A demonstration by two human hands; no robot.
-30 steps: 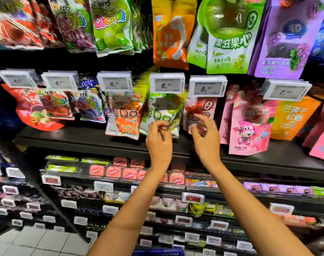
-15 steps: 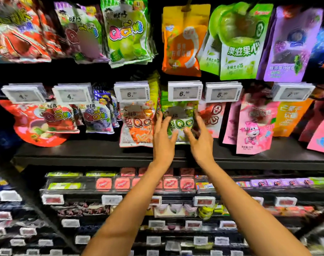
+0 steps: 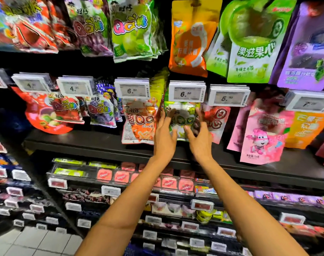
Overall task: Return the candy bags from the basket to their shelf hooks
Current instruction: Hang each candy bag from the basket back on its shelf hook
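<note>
We hold both arms up and forward, the left forearm (image 3: 131, 196) and the right forearm (image 3: 236, 196) bare and drawing together toward the wrists. Our left hand (image 3: 164, 139) shows its back, with fingers (image 3: 162, 121) straight, close together and pointing up, the thumb out to the right. Our right hand (image 3: 200, 143) stands just beside it, its fingers spread and slightly bent, thumb angled left. The two thumbs are near but apart.

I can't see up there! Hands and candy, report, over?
Left hand and right hand open, flanking green candy bag. Bag up under price tag, hook hidden. Orange bag crowds its left.
</note>
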